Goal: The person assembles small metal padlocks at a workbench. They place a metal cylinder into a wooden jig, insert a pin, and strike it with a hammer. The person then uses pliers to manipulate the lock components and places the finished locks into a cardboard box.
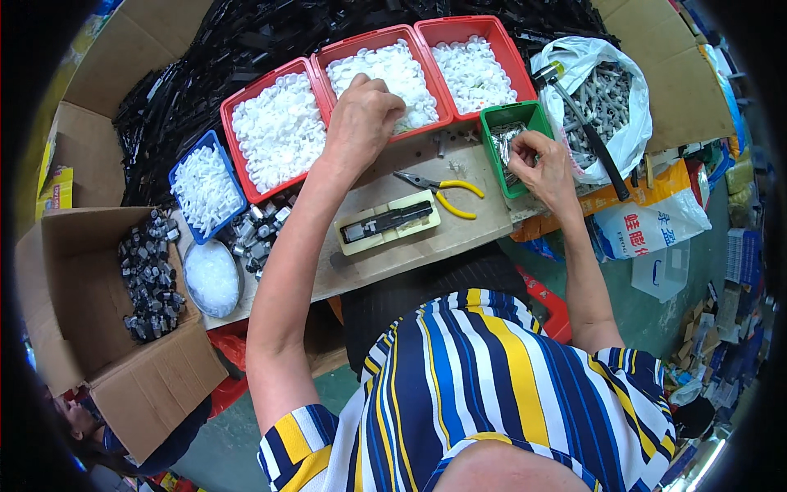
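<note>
Left hand (361, 115) fisted over white caps in middle red tray (426, 123), 12 o'clock; contents of fist hidden. Right hand (545, 168) pinching, fingertips in green bin (490, 135), 2 o'clock. Yellow-handled pliers (443, 190) between hands.

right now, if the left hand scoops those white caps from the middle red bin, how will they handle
The white caps look like small thin plastic, so probably light and rigid. Heaped loose in the red bin, they will likely slide and spill from the left hand.
</note>
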Demonstrator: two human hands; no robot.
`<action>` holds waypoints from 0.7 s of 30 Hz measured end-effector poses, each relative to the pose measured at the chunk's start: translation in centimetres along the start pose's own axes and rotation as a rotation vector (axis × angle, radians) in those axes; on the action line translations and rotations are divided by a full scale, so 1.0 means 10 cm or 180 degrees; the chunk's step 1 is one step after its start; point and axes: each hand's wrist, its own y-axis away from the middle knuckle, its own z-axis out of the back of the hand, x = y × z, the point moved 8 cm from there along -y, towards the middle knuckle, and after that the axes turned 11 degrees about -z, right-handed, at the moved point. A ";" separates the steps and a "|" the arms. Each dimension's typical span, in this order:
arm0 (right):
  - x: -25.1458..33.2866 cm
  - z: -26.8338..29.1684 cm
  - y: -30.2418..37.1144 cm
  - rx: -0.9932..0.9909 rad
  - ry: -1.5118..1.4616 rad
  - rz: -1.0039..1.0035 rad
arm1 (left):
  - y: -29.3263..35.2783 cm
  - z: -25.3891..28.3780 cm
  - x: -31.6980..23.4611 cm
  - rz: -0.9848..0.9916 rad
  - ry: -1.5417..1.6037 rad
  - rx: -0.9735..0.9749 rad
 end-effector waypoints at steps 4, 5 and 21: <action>0.21 0.00 0.00 -0.0016 -0.0682 0.0025 | 0.14 0.14 -0.05 0.0753 0.0966 -0.0423; 0.28 -0.03 0.00 0.0041 -0.1027 0.0038 | 0.22 0.07 -0.04 0.1217 0.1547 -0.0436; 0.80 -0.22 0.23 0.0064 -0.1768 0.1017 | 0.78 -0.37 -0.63 0.2838 0.4444 -0.0959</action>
